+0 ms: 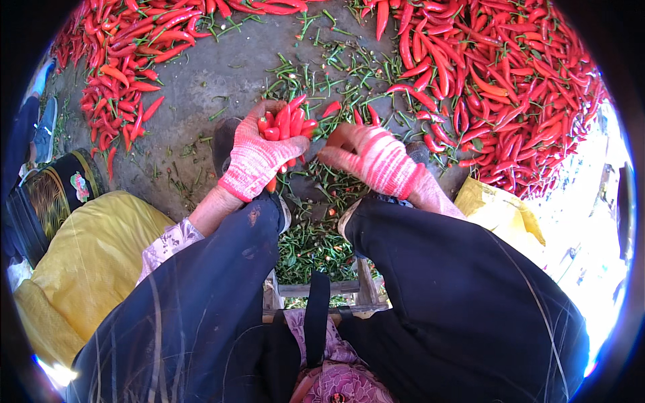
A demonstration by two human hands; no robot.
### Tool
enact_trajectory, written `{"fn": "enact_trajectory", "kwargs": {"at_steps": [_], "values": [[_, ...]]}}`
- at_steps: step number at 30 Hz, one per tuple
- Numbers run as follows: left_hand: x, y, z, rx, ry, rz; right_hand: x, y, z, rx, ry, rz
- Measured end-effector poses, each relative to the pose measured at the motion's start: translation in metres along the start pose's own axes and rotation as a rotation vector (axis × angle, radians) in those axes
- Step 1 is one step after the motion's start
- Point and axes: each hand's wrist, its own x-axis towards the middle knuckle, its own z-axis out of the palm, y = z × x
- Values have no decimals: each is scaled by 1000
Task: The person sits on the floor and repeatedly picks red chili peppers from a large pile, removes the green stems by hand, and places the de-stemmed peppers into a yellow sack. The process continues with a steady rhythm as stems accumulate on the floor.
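A bunch of red chili peppers is gripped in my left hand, which wears a pink-and-white knit glove. One chili's green stem end points right, towards my other hand. My right hand, in a matching glove, is just right of the bunch, its bare fingers and thumb curved with a gap between them. I see nothing held in it, though its fingertips are blurred. Below and between both hands, plucked green stems cover the ground.
Heaps of red chilies lie at the left and right on the concrete floor. Yellow woven sacks rest left and right of my legs. Beyond the left sack are a dark patterned bag and another person's shoe.
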Motion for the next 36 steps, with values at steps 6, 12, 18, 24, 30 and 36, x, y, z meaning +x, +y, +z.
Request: {"fn": "enact_trajectory", "kwargs": {"at_steps": [6,12,18,24,30,36], "values": [[-1,-12,0,228,-14,229,16,2,8,-348,51,-311],[-18,0,-4,-80,-251,16,-2,33,33,41,140,-739],[-16,7,1,-196,-306,-71,-21,19,-1,80,386,-463],[-6,-11,-11,-360,-234,-111,-6,45,-30,-767,54,307],[-4,6,-11,-298,-287,-152,2,67,-14,-649,343,133],[-6,27,5,-325,-446,-82,-23,36,-7,-108,2,-178]]}}
